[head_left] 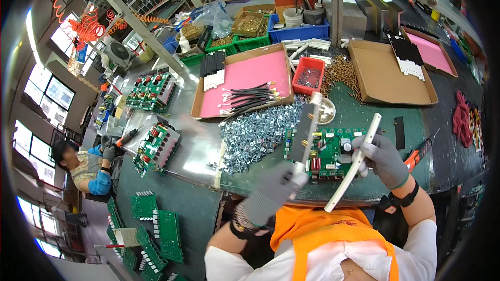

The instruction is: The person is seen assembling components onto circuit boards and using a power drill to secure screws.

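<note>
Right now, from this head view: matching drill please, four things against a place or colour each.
Things:
1. plain white bar
2. black cables
3. red bin
4. power tool on the bench's right side

Places or colours:
A. beside the brass pieces
B. orange and black
C. in the right hand
D. in the pink-lined box

Pairs: 1-C, 2-D, 3-A, 4-B.

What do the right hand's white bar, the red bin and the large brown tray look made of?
White bar: probably smooth plastic, evenly white; coated metal possible. Red bin: likely smooth molded plastic, evenly coloured with rounded corners. Brown tray: apparently cardboard, matte, with plain brown walls.
</note>
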### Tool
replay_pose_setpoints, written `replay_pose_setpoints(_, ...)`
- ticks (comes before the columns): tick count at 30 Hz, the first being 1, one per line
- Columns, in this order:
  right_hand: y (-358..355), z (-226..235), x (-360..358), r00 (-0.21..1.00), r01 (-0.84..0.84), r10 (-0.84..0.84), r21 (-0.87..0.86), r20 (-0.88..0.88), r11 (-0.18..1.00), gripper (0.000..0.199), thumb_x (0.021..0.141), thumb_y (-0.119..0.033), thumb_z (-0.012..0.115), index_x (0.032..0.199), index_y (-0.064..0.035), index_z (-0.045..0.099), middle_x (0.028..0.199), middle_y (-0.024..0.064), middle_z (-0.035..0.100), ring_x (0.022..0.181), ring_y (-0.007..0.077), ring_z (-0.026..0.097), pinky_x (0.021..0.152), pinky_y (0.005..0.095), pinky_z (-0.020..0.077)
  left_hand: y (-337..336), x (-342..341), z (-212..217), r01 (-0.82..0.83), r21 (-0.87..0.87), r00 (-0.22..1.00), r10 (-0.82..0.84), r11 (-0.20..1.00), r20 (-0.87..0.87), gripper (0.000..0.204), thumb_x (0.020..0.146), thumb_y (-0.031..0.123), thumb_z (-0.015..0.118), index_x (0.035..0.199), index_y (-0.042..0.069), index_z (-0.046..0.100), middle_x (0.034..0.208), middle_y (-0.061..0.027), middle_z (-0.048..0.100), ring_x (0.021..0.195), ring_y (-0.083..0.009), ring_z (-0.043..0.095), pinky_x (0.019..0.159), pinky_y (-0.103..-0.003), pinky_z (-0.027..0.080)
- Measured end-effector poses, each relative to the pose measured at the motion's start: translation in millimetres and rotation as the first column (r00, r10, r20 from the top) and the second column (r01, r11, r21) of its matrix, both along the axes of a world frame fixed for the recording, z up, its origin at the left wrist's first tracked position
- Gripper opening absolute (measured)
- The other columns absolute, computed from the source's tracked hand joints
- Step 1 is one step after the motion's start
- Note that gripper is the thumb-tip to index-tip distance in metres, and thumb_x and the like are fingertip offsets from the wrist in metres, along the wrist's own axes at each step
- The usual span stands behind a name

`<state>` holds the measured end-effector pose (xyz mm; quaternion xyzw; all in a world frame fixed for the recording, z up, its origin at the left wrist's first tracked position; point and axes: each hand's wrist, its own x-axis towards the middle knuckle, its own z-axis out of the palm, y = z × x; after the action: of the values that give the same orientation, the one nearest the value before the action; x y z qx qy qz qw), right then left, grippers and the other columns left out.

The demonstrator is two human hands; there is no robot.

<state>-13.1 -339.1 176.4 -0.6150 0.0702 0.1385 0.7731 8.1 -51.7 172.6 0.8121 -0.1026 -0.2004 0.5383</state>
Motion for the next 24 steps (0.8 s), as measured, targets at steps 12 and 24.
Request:
replay_pose_setpoints(12,-42.0,-12.0,-27.7,0.860,0.497,-0.495,0.019,0.128,0.868,0.044,0.088,-0.035,0.067,0.108,0.0020,0.055,0.069,0.0087,0.059,0.047,0.0135,0.053,0.043,0.0244,0.0430,116.5,346.3,-83.7,-0.447,0.545,0.793,0.031,0.709,0.609,0.034,0.088,0.036,0.061,0.083,0.003,0.066,0.084,-0.0201,0.067,0.081,-0.0378,0.065,0.074,-0.046,0.051)
replay_pose_setpoints(24,-62.2,-21.4,-28.2,0.719,0.687,-0.668,-0.048,0.193,0.725,0.034,0.094,-0.032,0.061,0.108,-0.0020,0.055,0.066,0.0048,0.059,0.041,0.0078,0.048,0.038,0.0189,0.0384,104.1,450.7,-136.4,-0.536,0.652,0.807,0.097,0.537,0.583,0.028,0.085,0.029,0.062,0.087,0.003,0.073,0.095,-0.0213,0.070,0.091,-0.0377,0.068,0.079,-0.046,0.055)
